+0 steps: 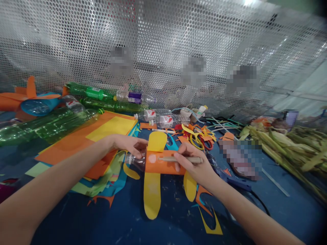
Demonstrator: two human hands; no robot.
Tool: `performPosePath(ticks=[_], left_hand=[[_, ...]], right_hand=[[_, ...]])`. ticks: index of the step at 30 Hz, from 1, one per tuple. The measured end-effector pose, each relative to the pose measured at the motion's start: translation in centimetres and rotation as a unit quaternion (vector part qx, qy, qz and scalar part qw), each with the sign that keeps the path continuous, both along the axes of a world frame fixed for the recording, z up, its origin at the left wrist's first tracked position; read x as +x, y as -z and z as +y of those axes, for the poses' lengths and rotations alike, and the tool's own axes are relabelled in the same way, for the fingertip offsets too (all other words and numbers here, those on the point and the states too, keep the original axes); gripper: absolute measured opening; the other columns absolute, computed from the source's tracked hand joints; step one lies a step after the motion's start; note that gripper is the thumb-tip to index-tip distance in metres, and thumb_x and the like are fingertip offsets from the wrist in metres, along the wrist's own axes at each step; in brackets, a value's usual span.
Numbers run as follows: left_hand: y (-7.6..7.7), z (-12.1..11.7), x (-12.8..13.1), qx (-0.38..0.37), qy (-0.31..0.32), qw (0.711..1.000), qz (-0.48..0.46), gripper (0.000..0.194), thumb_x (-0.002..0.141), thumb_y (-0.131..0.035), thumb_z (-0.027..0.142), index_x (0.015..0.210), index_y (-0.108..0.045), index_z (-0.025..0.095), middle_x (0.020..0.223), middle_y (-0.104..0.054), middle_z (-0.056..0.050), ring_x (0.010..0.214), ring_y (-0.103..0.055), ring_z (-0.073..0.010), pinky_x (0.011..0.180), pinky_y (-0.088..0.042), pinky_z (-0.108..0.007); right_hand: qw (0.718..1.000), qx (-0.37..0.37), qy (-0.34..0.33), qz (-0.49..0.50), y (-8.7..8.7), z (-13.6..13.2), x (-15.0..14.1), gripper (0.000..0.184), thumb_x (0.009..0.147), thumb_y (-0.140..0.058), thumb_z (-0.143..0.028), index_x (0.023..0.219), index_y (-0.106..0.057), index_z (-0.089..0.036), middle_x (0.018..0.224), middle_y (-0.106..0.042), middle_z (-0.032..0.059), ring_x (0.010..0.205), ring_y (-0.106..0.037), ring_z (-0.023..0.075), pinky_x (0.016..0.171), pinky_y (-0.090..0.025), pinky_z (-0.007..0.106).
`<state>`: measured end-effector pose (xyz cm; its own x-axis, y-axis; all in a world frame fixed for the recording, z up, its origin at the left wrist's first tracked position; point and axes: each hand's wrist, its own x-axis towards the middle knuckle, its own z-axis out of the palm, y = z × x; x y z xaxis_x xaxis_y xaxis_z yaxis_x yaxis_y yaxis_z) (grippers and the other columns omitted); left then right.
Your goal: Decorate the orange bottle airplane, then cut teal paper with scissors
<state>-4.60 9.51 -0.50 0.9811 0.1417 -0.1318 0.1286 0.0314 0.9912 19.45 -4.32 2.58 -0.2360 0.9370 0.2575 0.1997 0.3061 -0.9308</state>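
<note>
A clear plastic bottle lies on its side, its neck to the left and its body wrapped in orange paper. Yellow paper wings stick out from it above and below, with a smaller yellow piece at the right end. My left hand grips the bottle near its shoulder. A beige pen is pinched in my right hand, its tip at the orange paper beside a pale pink round patch.
Coloured paper sheets are stacked at left, with green bottles behind them. Yellow and red-handled scissors lie among scraps beyond my right hand. A blue tool with a cord and dry husks are at right. A perforated metal screen stands behind.
</note>
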Motion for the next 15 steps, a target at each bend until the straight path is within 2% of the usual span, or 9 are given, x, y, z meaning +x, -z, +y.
performPosePath(ticks=[6,15], left_hand=[[-0.32,-0.17,0.15,-0.001,0.014,1.0,-0.005,0.089,0.065,-0.076,0.035,0.14,-0.029,0.025,0.134,-0.048,-0.009,0.12,-0.046,-0.0269,0.099,-0.034,-0.039],[0.05,0.09,-0.01,-0.004,0.008,1.0,-0.002,0.088,0.065,-0.076,0.032,0.14,-0.031,0.026,0.135,-0.047,-0.008,0.122,-0.045,-0.0275,0.1,-0.034,-0.039]], right_hand=[[1.0,0.003,0.002,-0.007,-0.23,-0.11,-0.1,0.019,0.088,-0.054,-0.032,0.074,-0.044,-0.022,0.054,-0.061,-0.005,0.052,-0.058,0.0104,0.056,-0.045,0.024],[1.0,0.0,0.0,-0.012,-0.03,0.0,0.04,0.019,0.088,-0.054,-0.03,0.074,-0.045,-0.022,0.054,-0.061,-0.0053,0.051,-0.057,0.0094,0.055,-0.043,0.023]])
